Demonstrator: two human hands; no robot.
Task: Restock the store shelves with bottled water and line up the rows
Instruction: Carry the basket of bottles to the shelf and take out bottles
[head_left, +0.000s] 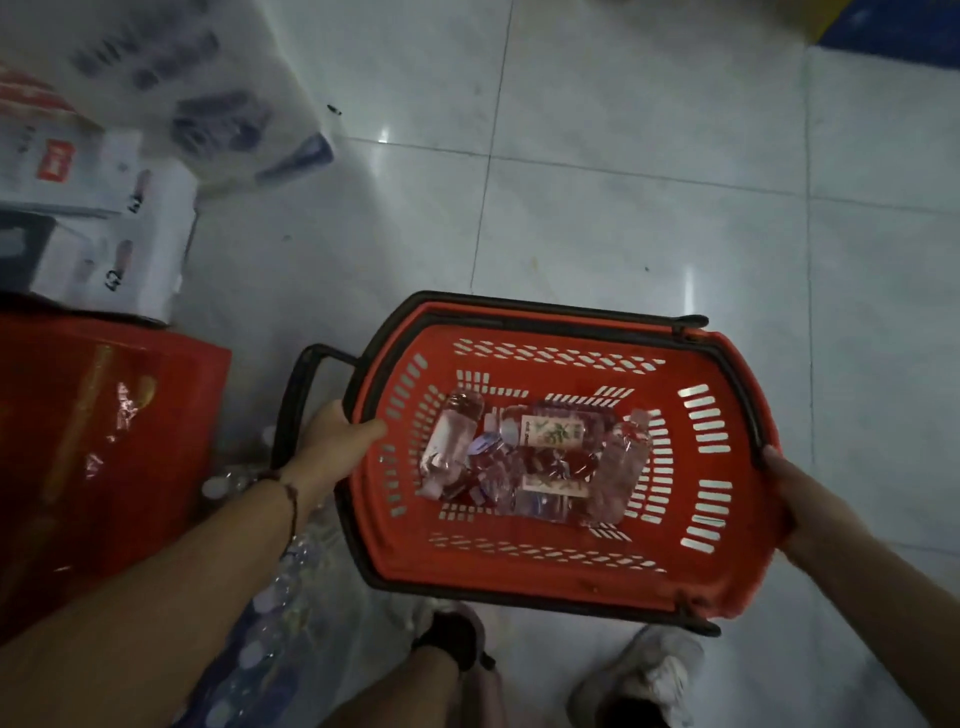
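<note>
Both hands, left (332, 441) and right (795, 499), grip the basket (737, 577) rim, arms outstretched.

My left hand (337, 441) gripped the basket (737, 577) rim, thumb lying over its inner edge, forearm stretched forward. My right hand (787, 499) clasped the opposite rim, fingers curled under, arm reaching in from the right.

The basket (737, 551) is red slotted plastic with black plastic handles (296, 395). The bottles (452, 441) inside are clear glossy plastic, paper-labelled. The floor (623, 182) is smooth, glossy pale tile.
</note>
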